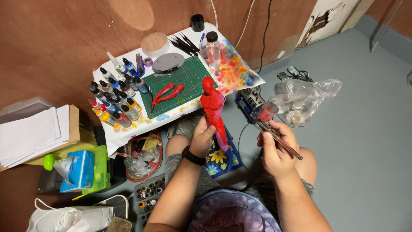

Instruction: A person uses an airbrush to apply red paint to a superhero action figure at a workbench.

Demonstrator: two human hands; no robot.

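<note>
My left hand (201, 137) grips a red, armless figure (213, 107) by its legs and holds it upright over my lap. My right hand (277, 148) holds an airbrush (274, 131) with a cup of red paint on top, its tip pointing left toward the figure, a short gap between them. Two loose red arm pieces (167, 93) lie on a green cutting mat (189, 75) on the low white table (128, 129) in front of me.
Several small paint bottles (113, 101) stand at the table's left. Brushes (184, 43), a clear bottle (213, 49) and a paint-stained sheet (236, 68) sit at its right. A crumpled plastic bag (304, 99), a compressor (249, 101), a tissue pack (79, 169) and stacked papers (30, 135) lie on the floor.
</note>
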